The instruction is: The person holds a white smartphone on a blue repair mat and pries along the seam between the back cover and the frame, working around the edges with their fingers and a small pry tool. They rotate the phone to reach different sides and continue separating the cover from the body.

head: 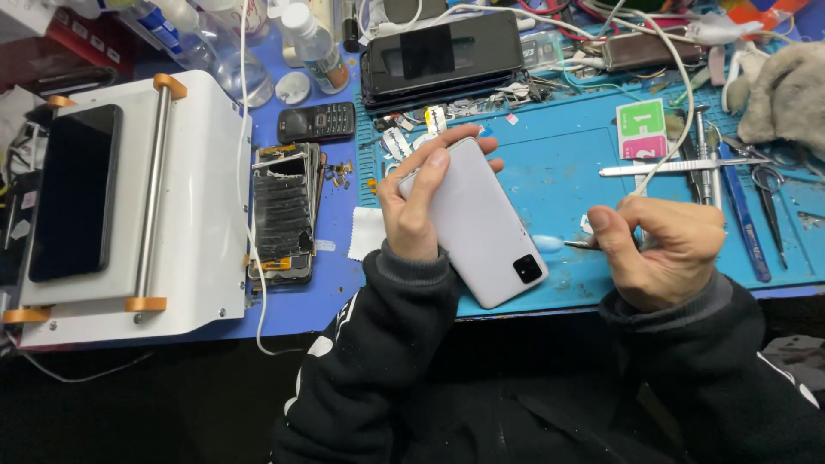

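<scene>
My left hand [418, 199] grips a white smartphone [483, 234] by its upper end, back side up, with the square black camera block toward me. The phone lies slanted over the blue work mat [559, 163]. My right hand [666, 245] is closed on a thin tool [577, 244] whose metal tip points left toward the phone's right edge, next to a small light-blue piece [547, 243]. A white cable runs up from the same hand. Whether the tip touches the phone I cannot tell.
A white machine [189, 206] with a dark phone [76, 191] on it fills the left. Beside it lies an opened phone frame [284, 210] and a small keypad phone [315, 123]. Stacked phones [443, 56], bottles, tweezers [679, 167], scissors [767, 185] and screwdrivers crowd the back and right.
</scene>
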